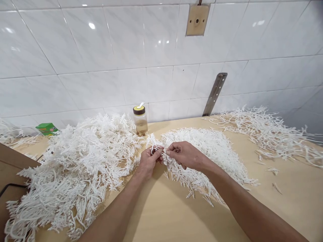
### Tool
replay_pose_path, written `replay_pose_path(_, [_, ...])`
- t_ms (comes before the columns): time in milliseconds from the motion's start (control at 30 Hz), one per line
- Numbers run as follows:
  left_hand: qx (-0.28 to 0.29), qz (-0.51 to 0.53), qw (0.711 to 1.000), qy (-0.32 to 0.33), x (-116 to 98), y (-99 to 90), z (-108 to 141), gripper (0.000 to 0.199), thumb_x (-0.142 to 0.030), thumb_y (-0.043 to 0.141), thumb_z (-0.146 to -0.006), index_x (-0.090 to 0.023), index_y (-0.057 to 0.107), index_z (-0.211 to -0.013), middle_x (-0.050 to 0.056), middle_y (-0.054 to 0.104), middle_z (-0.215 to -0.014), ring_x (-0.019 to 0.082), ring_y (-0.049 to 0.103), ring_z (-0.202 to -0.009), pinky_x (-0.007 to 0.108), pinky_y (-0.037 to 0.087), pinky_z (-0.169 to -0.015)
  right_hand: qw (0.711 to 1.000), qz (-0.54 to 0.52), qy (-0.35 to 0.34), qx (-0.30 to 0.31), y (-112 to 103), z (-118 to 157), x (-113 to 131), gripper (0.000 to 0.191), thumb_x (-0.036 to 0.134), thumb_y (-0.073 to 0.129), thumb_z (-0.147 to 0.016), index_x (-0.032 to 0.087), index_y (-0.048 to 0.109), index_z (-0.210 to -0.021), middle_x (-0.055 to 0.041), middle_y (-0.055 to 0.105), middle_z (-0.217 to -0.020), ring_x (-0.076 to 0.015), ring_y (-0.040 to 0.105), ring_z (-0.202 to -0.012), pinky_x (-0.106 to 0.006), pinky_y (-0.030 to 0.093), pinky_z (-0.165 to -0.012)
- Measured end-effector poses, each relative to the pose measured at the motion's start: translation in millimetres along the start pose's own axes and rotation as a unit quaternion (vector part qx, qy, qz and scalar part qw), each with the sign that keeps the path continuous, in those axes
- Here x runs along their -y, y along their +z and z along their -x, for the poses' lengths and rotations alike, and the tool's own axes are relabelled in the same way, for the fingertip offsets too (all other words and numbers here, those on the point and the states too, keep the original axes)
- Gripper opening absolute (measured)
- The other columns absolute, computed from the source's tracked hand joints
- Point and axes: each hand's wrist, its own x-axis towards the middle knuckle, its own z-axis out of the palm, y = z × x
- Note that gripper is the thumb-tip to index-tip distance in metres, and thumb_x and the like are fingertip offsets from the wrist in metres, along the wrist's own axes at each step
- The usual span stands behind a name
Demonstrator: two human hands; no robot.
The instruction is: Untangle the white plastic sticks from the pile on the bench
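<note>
Near the middle of the view, my left hand (149,161) pinches a small bunch of white branching strands (153,142). My right hand (183,154) is closed at the right side of the same bunch, its thumb and forefinger pressed together on thin strand ends. The two hands are nearly touching. To the left lies a large tangled heap of white strands (85,161). Behind and below my right hand spreads a flatter pile of short white pieces (214,144), partly hidden by my right forearm.
A jar with a yellow and dark lid (140,121) stands behind the hands. Looser strands (272,134) lie at the right on the wooden table (161,215). A green box (47,128) sits back left, a brown carton (12,168) at the left edge. A metal bracket (215,94) leans against the tiled wall.
</note>
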Motion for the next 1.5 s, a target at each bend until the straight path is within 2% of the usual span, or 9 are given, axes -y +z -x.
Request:
replay_pose_path(167, [0.001, 0.052, 0.998, -0.024, 2, 0.5, 1, 0.036, -0.044, 0.080, -0.069, -0.012, 0.068, -0.083, 0.000, 0.057, -0.065, 0.009, 0.051, -0.056, 0.022, 0.043, -0.052, 0.998, -0.039, -0.033, 0.024, -1, 0, 2, 0.027, 0.044, 0.061, -0.083, 0.017, 0.059, -0.075, 0.0036, 0.050, -0.055, -0.0074, 0.043, -0.042, -0.020, 0.039, -0.038])
replay_pose_path(367, [0.087, 0.123, 0.985, -0.089, 4, -2.4, 1, 0.040, -0.030, 0.087, -0.062, -0.018, 0.064, -0.092, 0.000, 0.060, -0.074, 0.011, 0.054, -0.061, 0.025, 0.049, -0.057, 0.996, 0.026, -0.075, -0.045, 4, -2, 1, 0.025, 0.041, 0.060, -0.083, 0.017, 0.063, -0.075, 0.0019, 0.055, -0.059, -0.0089, 0.047, -0.047, -0.021, 0.038, -0.042])
replay_pose_path(500, [0.067, 0.129, 0.984, -0.104, 0, -4.2, 1, 0.037, -0.024, 0.088, -0.057, -0.015, 0.063, -0.083, 0.000, 0.059, -0.072, 0.011, 0.054, -0.063, 0.024, 0.049, -0.058, 0.998, 0.011, -0.066, -0.016, 5, -2, -2, 0.026, 0.042, 0.057, -0.085, 0.017, 0.061, -0.077, 0.0033, 0.052, -0.058, -0.0083, 0.045, -0.044, -0.021, 0.036, -0.041])
replay_pose_path(633, [0.050, 0.117, 0.988, -0.091, -4, -3.4, 2, 0.033, -0.025, 0.087, -0.056, -0.014, 0.062, -0.075, -0.002, 0.055, -0.065, 0.009, 0.052, -0.061, 0.022, 0.047, -0.057, 0.998, 0.007, -0.058, 0.014, 3, -1, -2, 0.024, 0.039, 0.054, -0.087, 0.017, 0.061, -0.082, 0.0030, 0.053, -0.061, -0.0085, 0.047, -0.044, -0.022, 0.036, -0.042])
replay_pose_path(800, [0.060, 0.114, 0.986, -0.101, -7, -2.7, 3, 0.030, -0.024, 0.086, -0.056, -0.014, 0.063, -0.075, -0.001, 0.055, -0.065, 0.010, 0.051, -0.060, 0.022, 0.046, -0.057, 0.988, 0.113, -0.101, -0.037, 5, 3, 4, 0.017, 0.028, 0.051, -0.087, 0.018, 0.062, -0.079, -0.0011, 0.062, -0.071, -0.0112, 0.052, -0.057, -0.023, 0.038, -0.051])
replay_pose_path(967, [0.066, 0.115, 0.981, -0.145, -9, -1.4, 4, 0.029, -0.024, 0.085, -0.057, -0.014, 0.063, -0.074, -0.001, 0.056, -0.068, 0.011, 0.052, -0.061, 0.026, 0.050, -0.058, 0.962, 0.215, -0.139, -0.091, 12, 4, 5, 0.017, 0.020, 0.047, -0.089, 0.019, 0.057, -0.076, -0.0010, 0.061, -0.074, -0.0132, 0.052, -0.064, -0.026, 0.038, -0.057])
replay_pose_path(1133, [0.057, 0.097, 0.982, -0.150, -7, -3.1, 2, 0.030, -0.028, 0.085, -0.060, -0.014, 0.059, -0.067, -0.001, 0.055, -0.064, 0.011, 0.052, -0.058, 0.029, 0.051, -0.059, 0.945, 0.251, -0.190, -0.088, 14, 3, 1, 0.017, 0.018, 0.046, -0.093, 0.019, 0.059, -0.082, -0.0032, 0.062, -0.082, -0.0145, 0.054, -0.072, -0.028, 0.041, -0.068])
replay_pose_path(1333, [0.103, 0.087, 0.975, -0.175, -2, -8.2, -2, 0.022, -0.026, 0.078, -0.065, -0.012, 0.062, -0.070, 0.003, 0.058, -0.064, 0.013, 0.055, -0.057, 0.029, 0.049, -0.053, 0.939, 0.271, -0.193, -0.083, 11, 5, 2, 0.015, 0.016, 0.046, -0.092, 0.019, 0.058, -0.083, -0.0030, 0.061, -0.082, -0.0145, 0.054, -0.071, -0.028, 0.041, -0.067])
replay_pose_path(1500, [0.086, 0.124, 0.974, -0.172, 0, -11.4, -5, 0.019, -0.015, 0.079, -0.060, -0.013, 0.061, -0.067, 0.002, 0.060, -0.062, 0.012, 0.056, -0.056, 0.027, 0.050, -0.058, 0.934, 0.280, -0.204, -0.085, 12, 5, 4, 0.015, 0.016, 0.045, -0.092, 0.018, 0.057, -0.083, -0.0037, 0.060, -0.082, -0.0144, 0.053, -0.069, -0.028, 0.041, -0.067])
